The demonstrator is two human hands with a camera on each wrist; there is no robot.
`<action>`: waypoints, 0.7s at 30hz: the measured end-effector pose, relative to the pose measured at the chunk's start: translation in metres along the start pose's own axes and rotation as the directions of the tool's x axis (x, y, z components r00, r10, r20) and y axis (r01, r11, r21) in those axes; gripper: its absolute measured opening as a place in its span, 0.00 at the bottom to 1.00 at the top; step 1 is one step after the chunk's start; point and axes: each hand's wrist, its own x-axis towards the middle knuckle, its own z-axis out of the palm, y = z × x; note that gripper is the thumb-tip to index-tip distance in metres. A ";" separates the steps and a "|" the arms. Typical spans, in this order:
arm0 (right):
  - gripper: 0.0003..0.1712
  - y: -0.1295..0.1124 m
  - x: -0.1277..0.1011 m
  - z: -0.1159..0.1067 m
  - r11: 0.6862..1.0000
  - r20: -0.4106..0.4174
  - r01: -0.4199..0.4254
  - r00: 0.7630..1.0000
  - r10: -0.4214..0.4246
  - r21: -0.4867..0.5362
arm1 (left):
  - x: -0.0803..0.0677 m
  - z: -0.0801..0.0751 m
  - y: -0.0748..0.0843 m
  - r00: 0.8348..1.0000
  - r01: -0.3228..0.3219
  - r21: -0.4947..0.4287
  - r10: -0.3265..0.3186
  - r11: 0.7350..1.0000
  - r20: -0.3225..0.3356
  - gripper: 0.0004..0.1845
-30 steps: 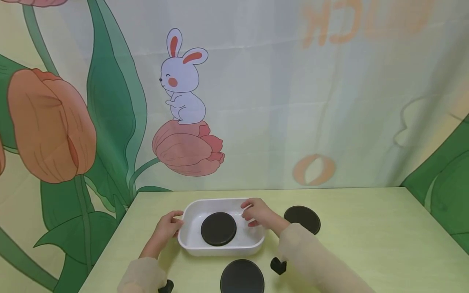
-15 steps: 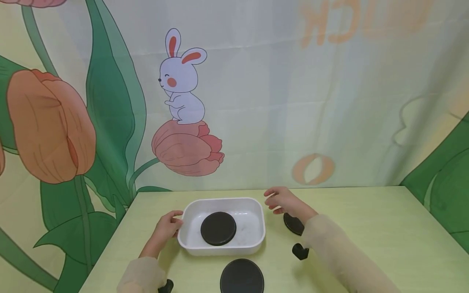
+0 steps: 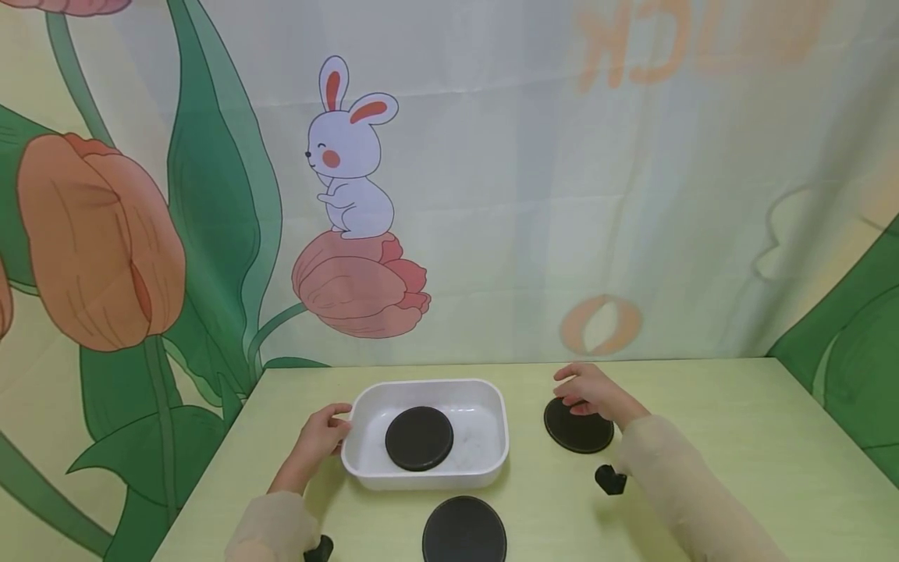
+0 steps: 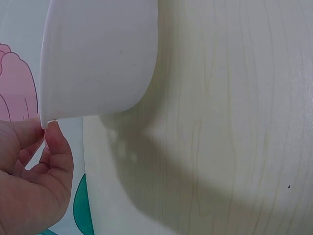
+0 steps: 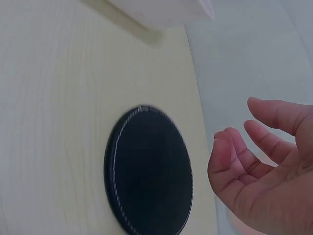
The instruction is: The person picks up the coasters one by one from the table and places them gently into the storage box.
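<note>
A deep white rectangular tray [image 3: 477,449] stands on the table with one round black coaster [image 3: 419,439] lying flat inside it. At its left end my left hand [image 3: 319,437] pinches the rim; thumb and fingertips meet at that edge in the left wrist view. My right hand [image 3: 590,390] holds nothing and hovers over a second black coaster [image 3: 577,431] right of the tray. In the right wrist view its fingers are loosely bent, apart from this coaster [image 5: 151,171], which has pale stitching round its edge. A third black coaster [image 3: 464,535] lies in front of the tray.
The pale wood-grain table [image 3: 723,445] ends at the back against a printed curtain [image 3: 492,195] with a rabbit and tulips. A small black piece [image 3: 610,479] sits by the right sleeve, and another black piece [image 3: 319,549] by the left one.
My right hand has moved rightward from inside the tray, past its right end, to above the right coaster. The left hand, tray and coasters have stayed put.
</note>
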 end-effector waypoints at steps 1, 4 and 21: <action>0.26 0.003 -0.001 -0.003 1.000 -0.004 -0.008 1.000 0.008 0.000 | 0.000 0.000 0.000 1.000 -0.001 0.001 0.001 1.000 -0.001 0.19; 0.26 0.009 -0.003 -0.013 0.999 -0.019 -0.032 0.999 0.032 0.008 | 0.000 0.000 0.000 1.000 -0.004 -0.003 0.004 1.000 -0.002 0.19; 0.27 0.047 -0.005 -0.039 0.992 -0.107 -0.122 0.987 0.119 -0.021 | -0.001 0.000 0.001 1.000 0.005 0.005 -0.004 1.000 -0.006 0.19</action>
